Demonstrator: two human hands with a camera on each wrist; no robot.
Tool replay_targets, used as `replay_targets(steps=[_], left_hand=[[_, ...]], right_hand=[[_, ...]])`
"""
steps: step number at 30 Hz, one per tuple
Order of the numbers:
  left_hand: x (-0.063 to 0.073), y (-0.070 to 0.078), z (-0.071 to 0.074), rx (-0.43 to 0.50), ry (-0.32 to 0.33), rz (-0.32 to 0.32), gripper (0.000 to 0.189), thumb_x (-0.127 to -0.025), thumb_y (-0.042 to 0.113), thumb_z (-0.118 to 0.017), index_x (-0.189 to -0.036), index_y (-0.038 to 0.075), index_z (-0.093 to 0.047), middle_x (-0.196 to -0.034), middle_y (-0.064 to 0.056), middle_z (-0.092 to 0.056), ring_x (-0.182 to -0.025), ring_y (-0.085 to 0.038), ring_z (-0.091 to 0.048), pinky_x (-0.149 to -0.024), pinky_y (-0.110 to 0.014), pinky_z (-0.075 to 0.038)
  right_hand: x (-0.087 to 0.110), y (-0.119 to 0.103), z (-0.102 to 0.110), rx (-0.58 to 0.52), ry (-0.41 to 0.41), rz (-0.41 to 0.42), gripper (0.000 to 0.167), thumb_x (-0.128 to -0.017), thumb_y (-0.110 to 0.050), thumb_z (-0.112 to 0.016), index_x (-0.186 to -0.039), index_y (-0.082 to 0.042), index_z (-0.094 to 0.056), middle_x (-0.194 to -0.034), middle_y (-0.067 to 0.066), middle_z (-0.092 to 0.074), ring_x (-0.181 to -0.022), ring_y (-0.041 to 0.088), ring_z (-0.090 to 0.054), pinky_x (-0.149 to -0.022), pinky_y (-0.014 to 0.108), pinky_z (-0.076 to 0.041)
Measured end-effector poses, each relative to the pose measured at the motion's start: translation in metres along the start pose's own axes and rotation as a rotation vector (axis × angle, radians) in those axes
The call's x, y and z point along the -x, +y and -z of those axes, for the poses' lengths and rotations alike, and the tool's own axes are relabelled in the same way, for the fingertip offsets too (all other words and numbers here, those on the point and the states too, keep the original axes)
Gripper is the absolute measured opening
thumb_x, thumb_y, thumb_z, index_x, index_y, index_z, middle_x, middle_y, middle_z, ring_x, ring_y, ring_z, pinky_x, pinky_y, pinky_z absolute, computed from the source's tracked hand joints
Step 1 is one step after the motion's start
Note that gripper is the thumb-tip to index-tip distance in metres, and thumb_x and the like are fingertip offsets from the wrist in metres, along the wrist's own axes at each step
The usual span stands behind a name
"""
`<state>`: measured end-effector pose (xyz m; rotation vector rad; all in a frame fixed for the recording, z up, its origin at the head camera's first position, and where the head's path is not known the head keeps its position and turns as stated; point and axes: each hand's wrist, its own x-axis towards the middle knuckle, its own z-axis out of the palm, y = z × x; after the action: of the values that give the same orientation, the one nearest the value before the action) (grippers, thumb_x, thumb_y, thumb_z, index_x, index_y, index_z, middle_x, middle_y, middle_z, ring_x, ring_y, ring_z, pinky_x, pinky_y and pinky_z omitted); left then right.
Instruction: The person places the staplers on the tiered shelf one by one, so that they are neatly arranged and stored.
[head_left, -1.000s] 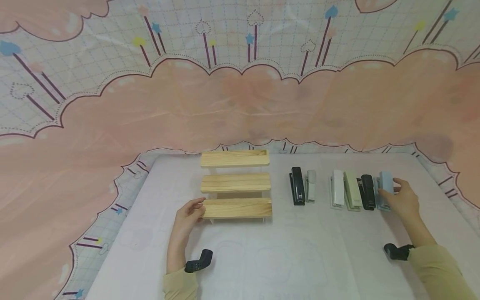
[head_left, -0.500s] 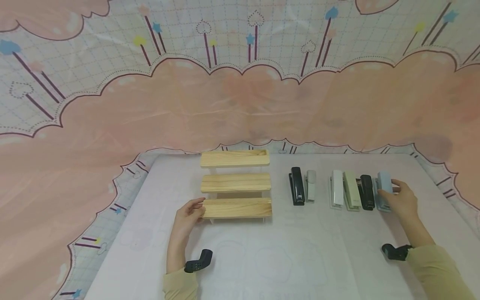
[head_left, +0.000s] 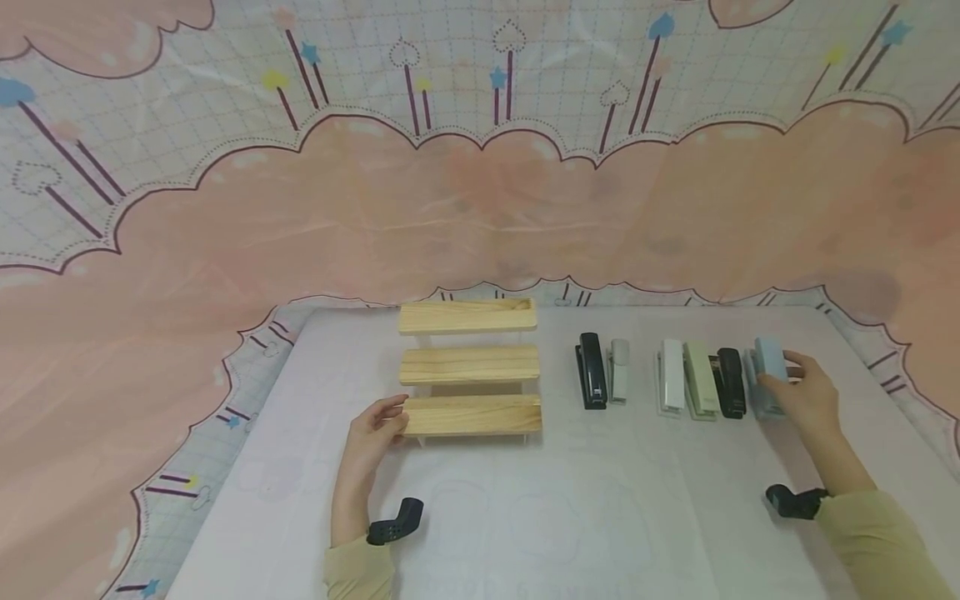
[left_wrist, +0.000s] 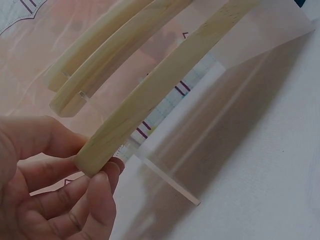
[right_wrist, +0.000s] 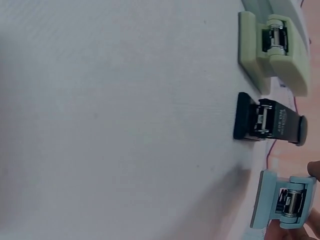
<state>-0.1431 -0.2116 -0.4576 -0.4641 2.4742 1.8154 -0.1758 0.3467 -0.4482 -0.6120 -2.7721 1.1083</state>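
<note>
the left hand (head_left: 372,427) is pinching the left end of the lowest board (head_left: 474,417) of a three-tier wooden rack (head_left: 471,366) between thumb and fingers. the right hand (head_left: 813,400) is gripping a light blue stapler (head_left: 769,358), which is occupying the row's right end, beside but apart from a short black stapler (head_left: 731,383); a green stapler (head_left: 701,379) and a white stapler (head_left: 672,375) are standing farther left.

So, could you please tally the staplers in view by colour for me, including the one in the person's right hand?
Black staplers: 2
White or pale grey staplers: 2
Light green stapler: 1
Light blue stapler: 1
Total: 6
</note>
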Motion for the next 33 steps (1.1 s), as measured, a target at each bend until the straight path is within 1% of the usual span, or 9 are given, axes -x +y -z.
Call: replay_targets(steps=[8,14,22,25,33], left_hand=[[0.000,-0.002,0.001,-0.002,-0.001,0.007,0.039,-0.090,0.008,-0.058,-0.129,0.006,-0.058,-0.121,-0.018,-0.058,-0.085,-0.009,-0.058,-0.072,-0.020,-0.050],[-0.001,-0.003,0.000,-0.008,-0.002,0.004,0.039,-0.090,0.008,-0.057,-0.129,0.006,-0.058,-0.120,-0.018,-0.059,-0.084,-0.010,-0.058,-0.072,-0.021,-0.050],[-0.001,-0.002,0.000,-0.017,-0.003,0.000,0.039,-0.090,0.008,-0.057,-0.129,0.005,-0.057,-0.120,-0.019,-0.059,-0.083,-0.009,-0.059,-0.074,-0.022,-0.051],[-0.002,-0.003,0.000,-0.019,-0.001,0.001,0.039,-0.090,0.008,-0.057,-0.129,0.005,-0.057,-0.120,-0.019,-0.059,-0.083,-0.009,-0.059,-0.074,-0.022,-0.051],[-0.002,-0.002,0.000,-0.015,0.001,0.009,0.039,-0.090,0.008,-0.057,-0.129,0.006,-0.058,-0.119,-0.018,-0.059,-0.083,-0.009,-0.059,-0.072,-0.021,-0.051]], right_hand=[[-0.001,-0.011,0.004,-0.030,0.010,0.049,0.068,-0.095,-0.026,-0.050,-0.148,0.006,-0.021,-0.137,0.041,-0.037,-0.120,0.053,-0.040,-0.090,0.065,-0.045],[0.000,-0.019,0.006,-0.036,0.009,0.059,0.069,-0.095,-0.028,-0.050,-0.149,0.004,-0.020,-0.138,0.041,-0.035,-0.121,0.054,-0.038,-0.090,0.066,-0.044],[0.003,-0.035,0.008,-0.031,0.039,0.112,0.067,-0.095,-0.027,-0.052,-0.148,0.003,-0.024,-0.137,0.039,-0.038,-0.118,0.052,-0.041,-0.087,0.066,-0.046],[0.004,-0.043,0.008,-0.029,0.045,0.139,0.066,-0.094,-0.025,-0.053,-0.148,0.003,-0.026,-0.135,0.039,-0.040,-0.116,0.051,-0.042,-0.086,0.065,-0.048],[0.007,-0.062,0.006,-0.036,0.054,0.201,0.063,-0.093,-0.022,-0.055,-0.146,0.001,-0.031,-0.131,0.037,-0.045,-0.111,0.046,-0.046,-0.077,0.057,-0.052]])
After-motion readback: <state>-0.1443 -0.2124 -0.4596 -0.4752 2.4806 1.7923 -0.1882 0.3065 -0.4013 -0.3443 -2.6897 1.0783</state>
